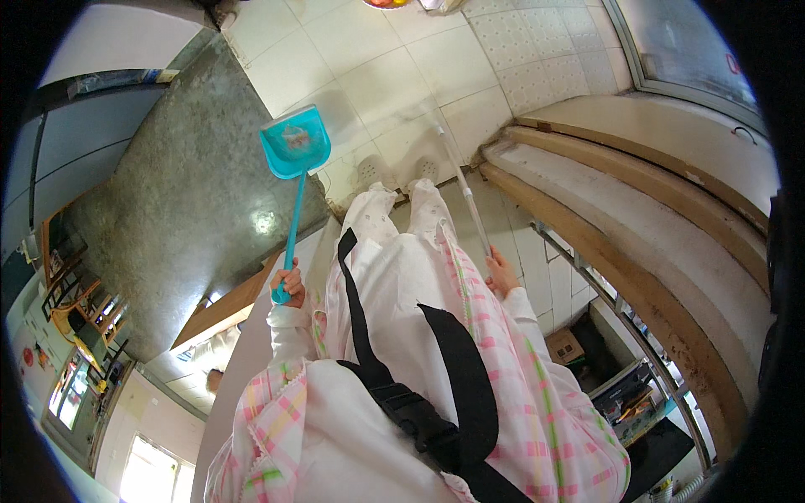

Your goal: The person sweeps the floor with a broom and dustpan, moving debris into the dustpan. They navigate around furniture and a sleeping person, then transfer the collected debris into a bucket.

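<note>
My left hand [289, 287] is closed around the lower end of the long handle of a turquoise plastic dustpan [283, 154]. The pan is held out ahead over the boundary of grey and pale floor, with a small clump of debris [295, 139] in it. On the right, my right hand [501, 270] grips a long pale pole [468, 195], which reaches forward to the white tiles beyond my feet. The pole's far end is blurred, so I cannot tell its shape. My light clogs [427, 168] rest on the tiles between the two tools.
Along the right run brown-edged ledges [597, 232] and a metal rail [591, 276]. A cardboard box [564, 346] lies low beyond the rail. Smooth grey floor [188, 151] spreads at left, with a wooden chair [94, 308] farther off. A wall edge [245, 327] stands close at my left.
</note>
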`<state>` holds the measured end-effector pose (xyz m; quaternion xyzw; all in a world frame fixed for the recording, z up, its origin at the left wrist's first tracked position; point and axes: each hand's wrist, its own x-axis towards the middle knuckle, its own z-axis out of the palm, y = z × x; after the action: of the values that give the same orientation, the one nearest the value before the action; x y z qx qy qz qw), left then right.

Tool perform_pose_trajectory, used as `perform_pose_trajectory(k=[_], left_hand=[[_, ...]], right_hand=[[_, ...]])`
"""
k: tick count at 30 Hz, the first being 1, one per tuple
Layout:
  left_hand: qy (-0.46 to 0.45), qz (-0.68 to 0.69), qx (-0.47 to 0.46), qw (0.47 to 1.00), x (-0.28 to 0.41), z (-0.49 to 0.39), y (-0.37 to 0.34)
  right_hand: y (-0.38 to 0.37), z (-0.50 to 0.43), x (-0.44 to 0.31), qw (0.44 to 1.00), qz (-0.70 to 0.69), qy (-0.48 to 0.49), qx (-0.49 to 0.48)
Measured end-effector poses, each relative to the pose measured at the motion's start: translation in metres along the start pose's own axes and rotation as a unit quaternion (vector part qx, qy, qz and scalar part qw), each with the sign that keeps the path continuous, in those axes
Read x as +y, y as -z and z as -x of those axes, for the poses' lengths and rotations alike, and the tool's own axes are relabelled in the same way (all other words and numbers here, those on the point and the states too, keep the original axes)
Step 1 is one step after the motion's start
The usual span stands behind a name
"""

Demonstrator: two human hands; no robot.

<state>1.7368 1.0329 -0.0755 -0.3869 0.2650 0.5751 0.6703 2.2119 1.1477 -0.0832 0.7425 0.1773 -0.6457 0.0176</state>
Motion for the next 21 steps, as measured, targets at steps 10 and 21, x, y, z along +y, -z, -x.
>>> perform_pose_trajectory(k=[10, 21], left_hand=[[-0.006, -0.024, -0.05, 0.998, 0.024, 0.003, 0.019], [-0.042, 0.008, -0.074, 0.996, 0.016, -0.004, 0.004]], right_hand=[[0.032, -0.082, -0.08, 0.985, -0.14, 0.0, 0.098], [-0.031, -0.037, 0.047, 0.983, 0.085, 0.158, 0.044]])
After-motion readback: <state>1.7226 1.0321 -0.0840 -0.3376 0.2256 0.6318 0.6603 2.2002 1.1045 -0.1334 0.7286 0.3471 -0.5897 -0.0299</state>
